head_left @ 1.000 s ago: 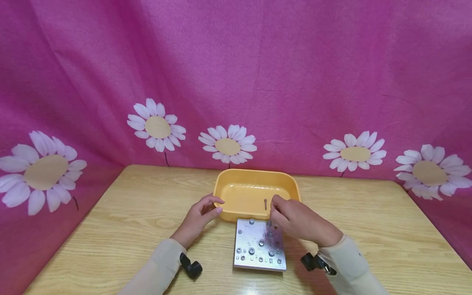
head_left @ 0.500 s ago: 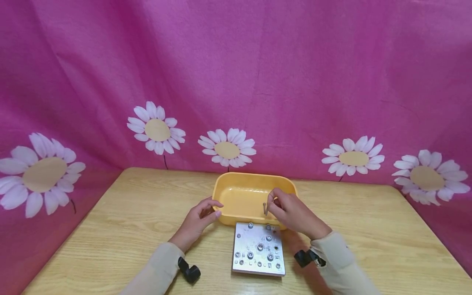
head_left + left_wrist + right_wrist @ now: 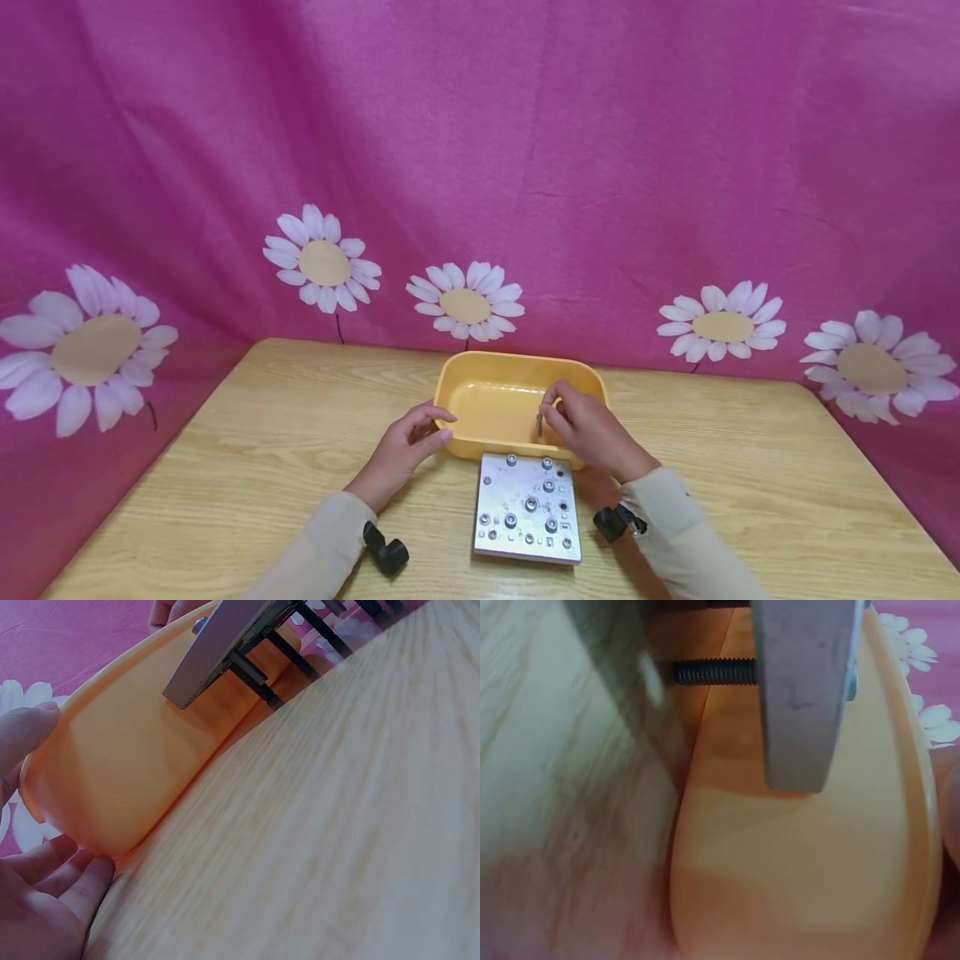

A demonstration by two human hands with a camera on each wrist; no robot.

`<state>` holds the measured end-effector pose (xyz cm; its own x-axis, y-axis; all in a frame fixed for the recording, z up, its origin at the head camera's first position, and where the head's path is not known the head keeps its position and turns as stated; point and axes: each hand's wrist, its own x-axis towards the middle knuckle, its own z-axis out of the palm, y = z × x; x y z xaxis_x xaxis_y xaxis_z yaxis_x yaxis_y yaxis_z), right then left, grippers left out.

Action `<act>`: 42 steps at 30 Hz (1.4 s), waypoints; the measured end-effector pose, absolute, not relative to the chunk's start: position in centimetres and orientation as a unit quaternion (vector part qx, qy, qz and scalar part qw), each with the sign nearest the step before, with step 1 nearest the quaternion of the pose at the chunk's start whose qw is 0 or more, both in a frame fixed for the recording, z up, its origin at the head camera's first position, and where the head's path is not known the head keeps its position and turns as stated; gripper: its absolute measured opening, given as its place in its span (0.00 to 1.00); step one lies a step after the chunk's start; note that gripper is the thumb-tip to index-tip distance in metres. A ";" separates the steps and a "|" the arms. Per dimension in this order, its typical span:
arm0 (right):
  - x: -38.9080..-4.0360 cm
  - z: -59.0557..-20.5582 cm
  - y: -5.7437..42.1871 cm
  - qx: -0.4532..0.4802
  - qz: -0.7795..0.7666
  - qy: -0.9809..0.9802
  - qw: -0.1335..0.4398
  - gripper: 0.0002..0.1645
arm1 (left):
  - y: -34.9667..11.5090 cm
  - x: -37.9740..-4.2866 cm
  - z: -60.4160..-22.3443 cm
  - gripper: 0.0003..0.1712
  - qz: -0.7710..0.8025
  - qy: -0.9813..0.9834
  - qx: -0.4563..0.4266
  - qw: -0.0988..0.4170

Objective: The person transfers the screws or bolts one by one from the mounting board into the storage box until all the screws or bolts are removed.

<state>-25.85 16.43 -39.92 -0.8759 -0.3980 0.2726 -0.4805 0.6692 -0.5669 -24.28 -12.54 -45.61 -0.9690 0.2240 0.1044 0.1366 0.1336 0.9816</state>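
Note:
A yellow plastic bin [image 3: 480, 447] stands at the table's middle. My left hand [image 3: 408, 446] grips its left end, the thumb and fingers on either side of the wall in the left wrist view. My right hand [image 3: 588, 429] reaches over the near right rim, thumb and forefinger bent together at the top of a thin metal bolt [image 3: 539, 425] inside the bin. The fingertips partly cover the bolt. Close in front of the bin is a square metal plate [image 3: 517, 492] with several socket-head bolts and a few dark open holes; threaded shanks [image 3: 251, 679] stick out below it.
The wooden table [image 3: 225, 467] carries the bin and plate. The plate stands raised on its bolts, its far edge by the bin's near wall. Behind the table hangs a pink curtain [image 3: 585, 167] with white daisies. Each wrist wears a black camera mount [image 3: 385, 550].
My right hand has shifted from beside the plate's far right corner back into the bin. Half a second ago two bolt shapes showed side by side there. The left hand stays on the bin.

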 end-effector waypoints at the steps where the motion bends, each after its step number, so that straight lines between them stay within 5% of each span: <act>1: -25.9 -39.9 16.4 0.239 0.324 -0.913 0.063 0.04 | -12.5 -24.3 -45.6 0.15 0.647 0.752 0.121 0.034; 34: -27.4 -40.1 15.2 0.188 0.267 -0.945 -0.001 0.04 | -12.5 -24.4 -45.5 0.12 0.640 0.756 0.131 0.033; 42: -27.4 -40.1 15.2 0.183 0.270 -0.945 0.003 0.13 | -12.5 -24.4 -45.4 0.12 0.639 0.757 0.127 0.035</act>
